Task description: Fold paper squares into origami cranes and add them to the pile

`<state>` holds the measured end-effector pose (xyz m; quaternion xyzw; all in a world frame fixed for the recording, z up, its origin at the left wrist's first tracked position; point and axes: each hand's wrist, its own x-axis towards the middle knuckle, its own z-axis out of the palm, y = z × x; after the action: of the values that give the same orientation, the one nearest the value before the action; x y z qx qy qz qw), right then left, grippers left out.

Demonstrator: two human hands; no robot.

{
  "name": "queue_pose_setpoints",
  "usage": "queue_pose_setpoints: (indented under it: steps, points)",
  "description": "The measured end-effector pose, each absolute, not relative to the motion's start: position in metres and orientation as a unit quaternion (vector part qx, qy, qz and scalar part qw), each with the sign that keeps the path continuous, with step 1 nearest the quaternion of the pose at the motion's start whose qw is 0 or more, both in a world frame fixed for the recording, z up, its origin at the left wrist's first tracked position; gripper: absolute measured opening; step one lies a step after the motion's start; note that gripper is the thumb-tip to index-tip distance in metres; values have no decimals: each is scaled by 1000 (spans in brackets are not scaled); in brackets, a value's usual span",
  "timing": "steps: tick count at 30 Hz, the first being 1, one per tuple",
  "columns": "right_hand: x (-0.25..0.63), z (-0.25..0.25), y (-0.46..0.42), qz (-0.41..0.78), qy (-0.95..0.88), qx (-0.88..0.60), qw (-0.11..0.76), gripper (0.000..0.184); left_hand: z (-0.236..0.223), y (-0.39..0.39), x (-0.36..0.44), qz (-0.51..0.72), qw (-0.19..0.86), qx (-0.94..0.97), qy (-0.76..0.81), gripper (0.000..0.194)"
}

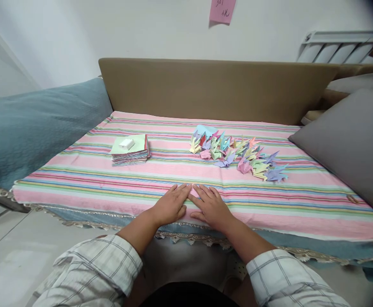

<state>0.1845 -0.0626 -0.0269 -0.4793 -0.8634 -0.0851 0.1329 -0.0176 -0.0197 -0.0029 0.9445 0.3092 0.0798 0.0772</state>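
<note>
A small piece of pink paper (194,192) lies on the striped cloth, mostly hidden under my fingers. My left hand (172,205) rests flat on its left side, fingers stretched forward. From the right, my right hand (211,208) presses down on the paper with its fingers spread and flat. The fingertips of both hands almost meet over it. Beyond my right hand lies a heap of folded paper cranes (228,151) in several pastel colours. To the left sits a stack of coloured square paper (130,157), with a small white box (126,144) on top.
The striped pink cloth (77,187) covers the sofa seat. A brown backrest (205,87) closes off the far side. A blue covered armrest (45,115) is at left, a grey cushion (349,140) at right. Small brown bits (352,199) lie near the cushion.
</note>
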Motion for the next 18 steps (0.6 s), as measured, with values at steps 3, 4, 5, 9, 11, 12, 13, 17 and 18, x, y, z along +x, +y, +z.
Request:
queue_pose_setpoints:
  steps: [3,4,5,9,11,12,13,17,18]
  points:
    - [193,-27,-63,-97,-866,-469,146,59,-1,-19,-19,61,66,950,301,66]
    - [195,-27,-64,-101,-864,-469,154,57,-1,-19,-19,54,63,952,295,64]
    - [198,-27,-64,-104,-862,-470,162,54,0,-19,-20,46,61,954,289,63]
    - [204,-23,-69,-105,-849,-482,189,44,0,-19,-22,38,57,960,271,64]
    - [205,-21,-70,-106,-841,-492,199,40,-1,-18,-23,35,52,962,264,67]
    - [206,-19,-71,-107,-837,-497,202,38,-1,-17,-23,32,50,963,262,68]
    - [206,-18,-71,-109,-833,-502,204,36,-1,-17,-23,29,49,964,261,68]
    - [207,-15,-72,-115,-820,-525,196,32,-1,-16,-23,27,49,964,262,67]
    - [207,-15,-72,-117,-817,-531,193,32,0,-16,-23,28,50,963,263,67]
